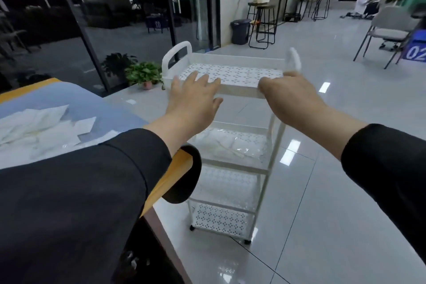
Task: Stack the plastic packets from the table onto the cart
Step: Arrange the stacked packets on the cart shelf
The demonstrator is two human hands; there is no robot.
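Note:
A white wheeled cart [239, 92] with perforated shelves stands on the tiled floor just past the table corner. Its top shelf holds nothing; clear plastic packets [232, 145] lie on the second shelf. More white plastic packets [43, 122] lie loosely piled on the table's blue cover [110, 108] at the left. My left hand [193, 101] is spread open at the near rim of the top shelf, holding nothing. My right hand [290, 94] curls over the rim at the near right corner, beside the cart's right handle; its fingertips are hidden.
A potted plant [145, 75] sits on the floor beyond the cart by the glass doors. Further back are a dark bin [240, 31] and bar stools [265, 25]. At the right stand a grey chair [389, 30] and a blue "02" sign [415, 50]. A person [366, 0] crouches far away.

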